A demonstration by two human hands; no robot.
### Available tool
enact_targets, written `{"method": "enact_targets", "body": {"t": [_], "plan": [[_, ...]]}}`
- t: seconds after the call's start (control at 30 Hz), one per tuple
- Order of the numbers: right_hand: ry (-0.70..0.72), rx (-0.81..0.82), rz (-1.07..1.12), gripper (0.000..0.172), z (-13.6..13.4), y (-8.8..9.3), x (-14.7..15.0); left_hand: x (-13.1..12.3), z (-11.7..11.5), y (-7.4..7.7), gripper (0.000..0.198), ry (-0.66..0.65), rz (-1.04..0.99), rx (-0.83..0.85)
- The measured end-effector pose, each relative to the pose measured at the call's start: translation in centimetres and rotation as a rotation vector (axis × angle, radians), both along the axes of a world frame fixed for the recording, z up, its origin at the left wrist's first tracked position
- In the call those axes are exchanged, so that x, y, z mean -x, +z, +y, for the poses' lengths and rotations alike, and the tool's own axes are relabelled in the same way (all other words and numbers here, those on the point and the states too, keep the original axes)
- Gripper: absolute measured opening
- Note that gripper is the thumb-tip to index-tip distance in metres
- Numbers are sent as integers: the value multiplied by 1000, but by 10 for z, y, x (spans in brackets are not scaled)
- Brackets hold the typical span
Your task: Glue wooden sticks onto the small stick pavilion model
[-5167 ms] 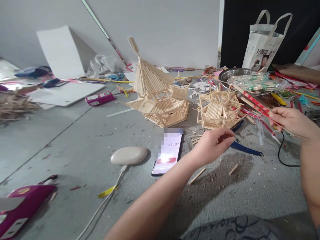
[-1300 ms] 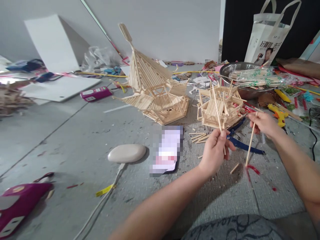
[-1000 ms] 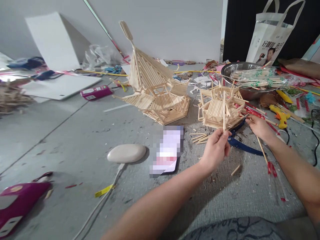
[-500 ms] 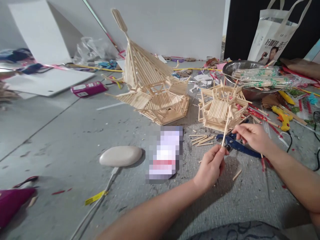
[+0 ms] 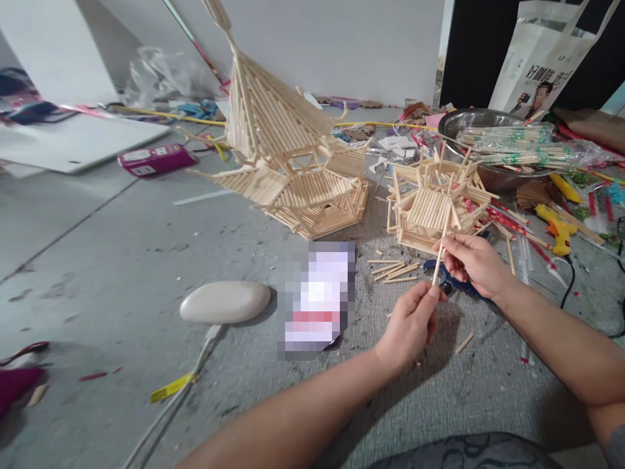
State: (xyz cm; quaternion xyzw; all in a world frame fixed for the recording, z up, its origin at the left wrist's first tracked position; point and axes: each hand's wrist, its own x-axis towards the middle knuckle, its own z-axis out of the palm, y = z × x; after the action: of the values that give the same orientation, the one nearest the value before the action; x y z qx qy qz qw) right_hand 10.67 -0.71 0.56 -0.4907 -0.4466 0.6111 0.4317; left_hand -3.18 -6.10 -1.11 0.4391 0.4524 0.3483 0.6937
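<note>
My left hand (image 5: 409, 324) is closed round the lower end of a thin wooden stick (image 5: 442, 251) that stands nearly upright. My right hand (image 5: 472, 262) is closed on the blue-handled cutters (image 5: 452, 284), which lie right beside the stick's lower part. Just behind both hands sits a small hexagonal stick frame (image 5: 436, 207). To its left stands a larger stick pagoda (image 5: 286, 156) with a steep roof. Loose short sticks (image 5: 394, 269) lie on the floor in front of the frame.
A phone (image 5: 318, 298) and a smooth oval stone (image 5: 224, 301) lie on the grey floor to the left. A steel bowl (image 5: 466, 121) with bagged sticks, a yellow glue gun (image 5: 555, 229), red wrappers and a white tote bag (image 5: 551, 58) are at the right. A magenta box (image 5: 152, 159) lies at the far left.
My right hand dropped its red-wrapped stick, reached to the blue cutters and brought them next to the stick. My left hand kept its stick upright. The view shifted closer and lower.
</note>
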Motion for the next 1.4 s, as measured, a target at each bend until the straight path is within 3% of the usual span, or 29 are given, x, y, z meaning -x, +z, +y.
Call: {"method": "enact_targets", "body": {"t": [0.47,0.8,1.4], "plan": [[-63,37,145,24,5,1,1,0,4,-6,37,-125,-105,109],[-49,132,259,26,6,1,4,1,6,-5,36,-108,-119,139],[-72,92,345,25,5,-6,9,1,7,-10,35,-52,-199,124]]}}
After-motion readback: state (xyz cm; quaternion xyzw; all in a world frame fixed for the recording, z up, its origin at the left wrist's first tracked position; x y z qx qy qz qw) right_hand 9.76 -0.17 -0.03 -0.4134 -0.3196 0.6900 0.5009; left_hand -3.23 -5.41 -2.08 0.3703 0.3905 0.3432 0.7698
